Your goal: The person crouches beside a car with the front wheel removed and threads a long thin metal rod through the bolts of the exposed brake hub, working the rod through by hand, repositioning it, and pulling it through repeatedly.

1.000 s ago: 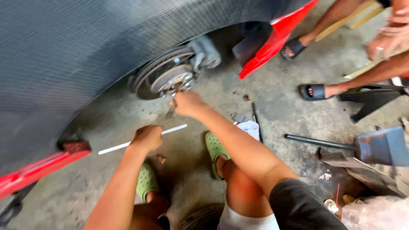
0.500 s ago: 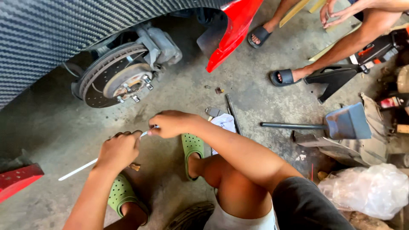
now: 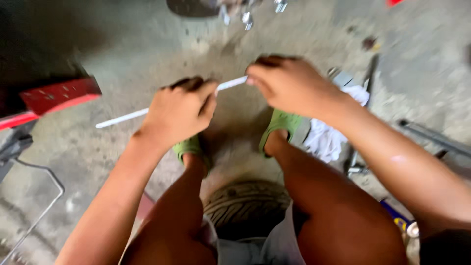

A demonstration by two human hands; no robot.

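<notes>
Both of my hands hold one thin white rod (image 3: 122, 117) level above the concrete floor. My left hand (image 3: 180, 112) is closed around its middle, and the rod's free end sticks out to the left. My right hand (image 3: 289, 84) grips the other end, fingers curled over it. Below the hands are my knees and my feet in green sandals (image 3: 280, 122). I sit on a black tyre (image 3: 248, 204). The picture is blurred by motion.
A red car body panel (image 3: 54, 95) juts in at the left, above a bent metal wire (image 3: 46, 172). A white rag (image 3: 327, 136) and dark metal tools (image 3: 431, 138) lie to the right. Brake parts (image 3: 245, 12) show at the top edge.
The view has tipped down, so the brake disc and the other people's feet have left the picture. My hands have come closer together on the rod and sit nearer the camera.
</notes>
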